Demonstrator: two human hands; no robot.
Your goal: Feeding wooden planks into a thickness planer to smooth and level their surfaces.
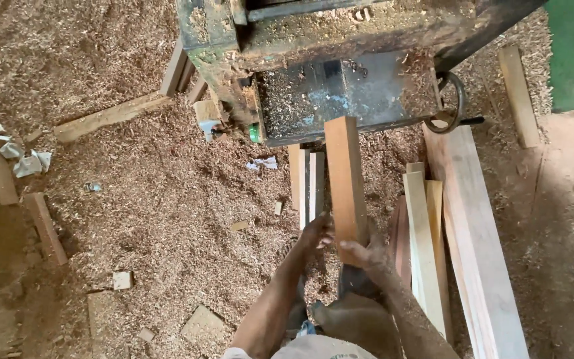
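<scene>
While looming over the sawdust-covered floor (154, 199), big grimy green metal woodworking machine (340, 60), bed facing the holder. Below it, reddish-brown planed wooden plank (345, 179), far end aimed at that bed, probably lined up for feeding. Clamped at its near end: left hand (315, 234) closed on the left edge, right hand (361, 252) gripping underneath.

Both forearms bare — no sleeves, gloves or watch; left hand (315, 234) and right hand (361, 253) dusty — brownish trousers below.
</scene>
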